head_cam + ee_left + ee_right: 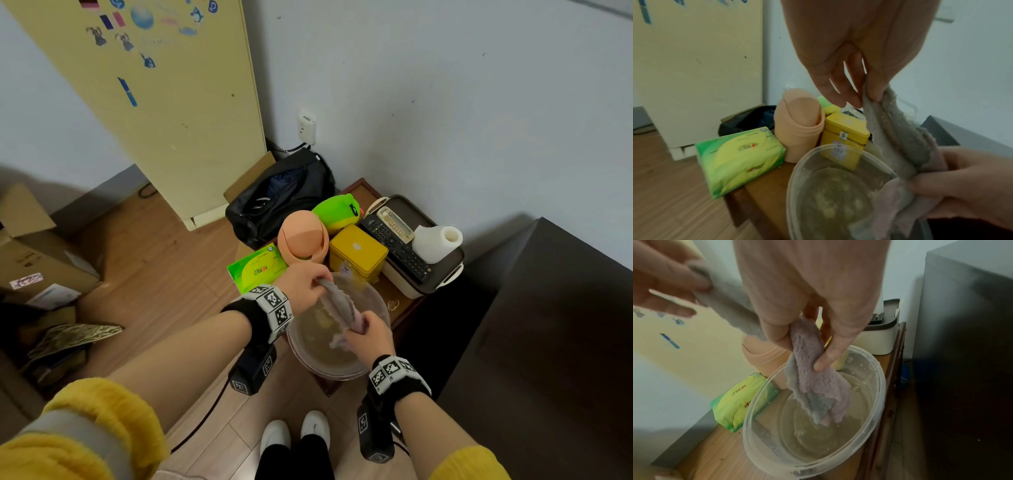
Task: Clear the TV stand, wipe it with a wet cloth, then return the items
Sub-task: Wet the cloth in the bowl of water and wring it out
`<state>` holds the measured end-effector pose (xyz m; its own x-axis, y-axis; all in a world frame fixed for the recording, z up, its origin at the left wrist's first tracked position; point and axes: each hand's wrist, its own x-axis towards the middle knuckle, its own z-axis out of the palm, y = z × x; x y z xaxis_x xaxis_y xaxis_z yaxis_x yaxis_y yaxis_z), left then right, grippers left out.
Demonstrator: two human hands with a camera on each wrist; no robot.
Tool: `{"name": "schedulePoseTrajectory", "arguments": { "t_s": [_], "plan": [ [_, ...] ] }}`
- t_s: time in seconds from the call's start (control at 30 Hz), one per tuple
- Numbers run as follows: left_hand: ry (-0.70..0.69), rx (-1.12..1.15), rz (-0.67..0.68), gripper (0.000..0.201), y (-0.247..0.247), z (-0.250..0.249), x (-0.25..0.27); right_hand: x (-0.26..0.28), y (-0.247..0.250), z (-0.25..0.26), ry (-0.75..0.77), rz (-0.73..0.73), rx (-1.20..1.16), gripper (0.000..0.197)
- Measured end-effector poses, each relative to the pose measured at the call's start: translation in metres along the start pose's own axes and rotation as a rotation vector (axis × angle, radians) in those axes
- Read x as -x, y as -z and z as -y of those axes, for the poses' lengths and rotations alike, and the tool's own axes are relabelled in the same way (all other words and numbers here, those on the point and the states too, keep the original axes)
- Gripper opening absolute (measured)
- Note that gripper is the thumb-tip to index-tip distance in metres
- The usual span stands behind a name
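A wet grey and lilac cloth (337, 303) (900, 134) (813, 378) is stretched between both hands above a clear plastic bowl (376, 298) (797, 170) (879, 386) of murky water. My left hand (305, 286) (863, 91) pinches its upper end. My right hand (368, 334) (807, 340) grips its lower part, and the tail hangs down into the bowl. The bowl stands on a small wooden stand (404, 308) (715, 451). The dark TV stand (548, 342) (966, 353) is at the right.
On the small stand behind the bowl sit a green tissue pack (257, 269), a peach bin (303, 240), a yellow tin (358, 251), a green plush (337, 210), and a lidded box (445, 270) with a remote and a paper roll (436, 240). A black bag (281, 195) lies behind, cardboard boxes (30, 246) at left.
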<state>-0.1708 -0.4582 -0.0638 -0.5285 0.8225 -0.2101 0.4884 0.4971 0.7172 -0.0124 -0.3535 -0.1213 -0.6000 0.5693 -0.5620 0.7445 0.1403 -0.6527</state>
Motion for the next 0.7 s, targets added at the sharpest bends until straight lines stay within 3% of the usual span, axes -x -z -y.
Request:
{"name": "schedulePoseTrajectory", "arguments": {
  "t_s": [0.1,0.23,0.37,0.47,0.53,0.7],
  "plan": [
    [0.153,-0.125,0.069,0.023,-0.007,0.015,0.001,0.004,0.004,-0.003,0.027,-0.044,-0.028,0.021],
    [0.314,-0.3,0.266,0.031,-0.023,0.02,0.004,0.014,0.006,0.005,0.061,-0.094,-0.2,0.033],
    [0.299,-0.235,0.405,0.076,-0.048,0.011,0.005,0.017,0.011,0.014,0.094,-0.115,-0.326,0.042],
    [0.296,-0.172,0.463,0.091,-0.068,0.008,-0.001,0.017,0.015,0.021,0.134,-0.09,-0.454,0.04],
    [0.32,-0.111,0.449,0.085,-0.073,0.004,0.0,0.016,0.018,0.025,0.162,-0.059,-0.56,0.04],
    [0.383,0.099,0.196,0.046,-0.079,0.004,-0.001,0.015,0.023,0.024,0.185,-0.043,-0.705,0.038]
  ]
}}
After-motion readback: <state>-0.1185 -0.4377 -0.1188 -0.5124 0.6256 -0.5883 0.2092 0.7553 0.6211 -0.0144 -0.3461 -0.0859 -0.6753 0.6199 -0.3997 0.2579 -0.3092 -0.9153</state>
